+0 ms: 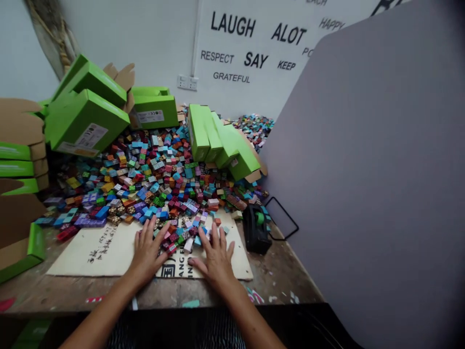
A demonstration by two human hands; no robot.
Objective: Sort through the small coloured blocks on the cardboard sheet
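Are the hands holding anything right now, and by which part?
Nothing appears held: the left hand and right hand are open, fingers spread, with small blocks lying between them.

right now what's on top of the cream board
Small blocks cover part of the cream board; the left hand and right hand are over it; black markings show. Anything beneath the blocks is hidden.

Worn table (pixel 290 276) — board (pixel 119 249), blocks (pixel 160 179), tape dispenser (pixel 255 232)
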